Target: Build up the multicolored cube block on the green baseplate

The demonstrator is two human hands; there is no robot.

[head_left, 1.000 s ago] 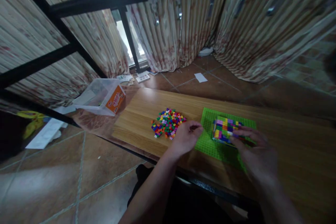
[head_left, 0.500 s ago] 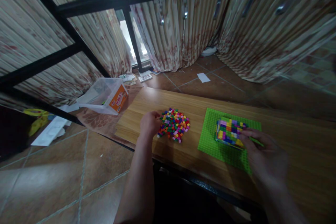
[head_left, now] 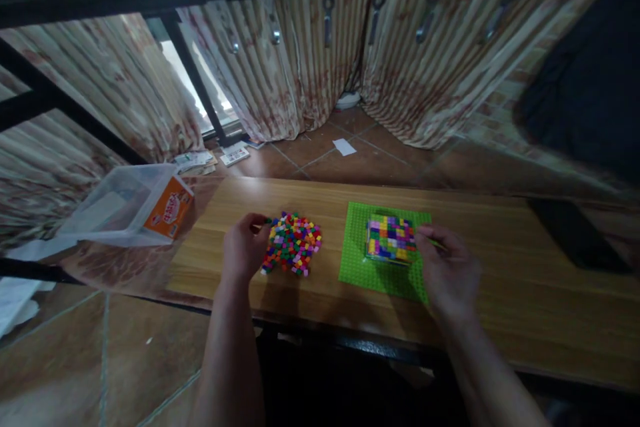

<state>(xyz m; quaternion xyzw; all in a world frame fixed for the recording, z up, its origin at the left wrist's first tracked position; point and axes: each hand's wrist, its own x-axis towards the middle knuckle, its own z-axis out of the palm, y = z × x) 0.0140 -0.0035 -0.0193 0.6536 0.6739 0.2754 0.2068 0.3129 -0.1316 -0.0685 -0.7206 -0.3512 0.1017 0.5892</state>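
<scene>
Picking from the brick pile [head_left: 294, 243] looks like the step in hand; the next move, I'd judge, calls for a small, clean pinch; the left hand [head_left: 243, 248], left of centre, curls its fingers at the pile's left edge, though I can't tell whether they grip anything; the block [head_left: 389, 238] sits on the green baseplate [head_left: 354, 261], right of centre, just left of the right hand [head_left: 449, 270], whose fingertips are close together, their grip unclear.
</scene>
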